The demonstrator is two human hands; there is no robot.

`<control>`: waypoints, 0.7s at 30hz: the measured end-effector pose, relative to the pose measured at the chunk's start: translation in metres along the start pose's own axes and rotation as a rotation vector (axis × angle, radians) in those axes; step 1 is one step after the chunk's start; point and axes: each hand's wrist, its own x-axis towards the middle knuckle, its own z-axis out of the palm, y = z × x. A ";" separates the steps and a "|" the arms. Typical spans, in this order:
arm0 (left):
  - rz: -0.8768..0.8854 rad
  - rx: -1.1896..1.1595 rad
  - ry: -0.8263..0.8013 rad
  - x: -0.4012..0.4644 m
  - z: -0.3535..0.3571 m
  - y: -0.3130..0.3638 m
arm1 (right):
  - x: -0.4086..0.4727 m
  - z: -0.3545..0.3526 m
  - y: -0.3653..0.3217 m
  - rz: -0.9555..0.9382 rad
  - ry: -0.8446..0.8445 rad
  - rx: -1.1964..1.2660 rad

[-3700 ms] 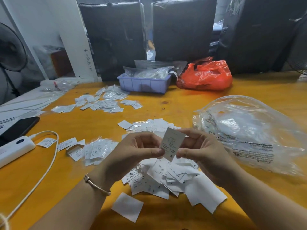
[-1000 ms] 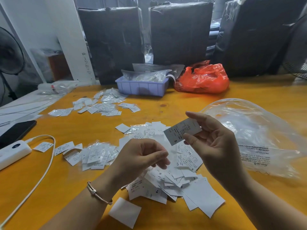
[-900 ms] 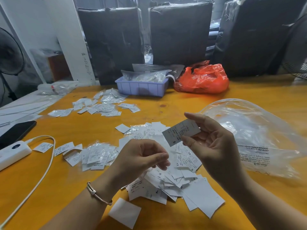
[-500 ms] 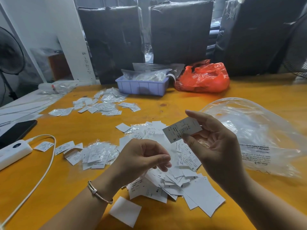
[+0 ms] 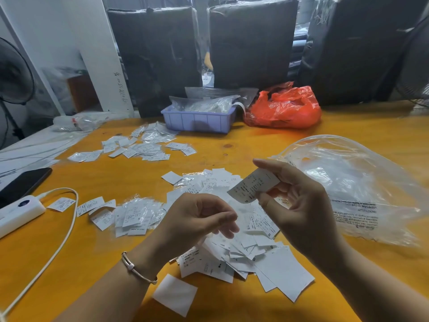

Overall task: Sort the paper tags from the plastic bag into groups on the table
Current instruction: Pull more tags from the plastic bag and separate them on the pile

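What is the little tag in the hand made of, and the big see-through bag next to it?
The tag looks like thin matte white paper: it curls in the right hand. The bag looks like glossy clear plastic film: crinkled, shiny, table showing through.

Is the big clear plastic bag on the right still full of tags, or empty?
It looks nearly empty. The clear plastic bag lies slack on the table, and through its film I see only wrinkles and printed warning text, no tags.

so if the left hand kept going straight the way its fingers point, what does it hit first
Probably the right hand, which pinches a paper tag. The left hand points rightward toward it above the loose tag pile, though depth is unclear.
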 end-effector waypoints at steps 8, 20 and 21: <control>0.000 -0.005 0.010 0.001 0.000 0.001 | 0.002 -0.004 0.001 0.097 -0.014 0.047; -0.063 -0.163 -0.005 -0.001 -0.004 0.005 | 0.004 -0.005 0.001 0.088 0.026 0.127; -0.061 -0.166 -0.012 -0.001 -0.005 0.004 | 0.004 -0.006 0.001 0.088 0.044 0.140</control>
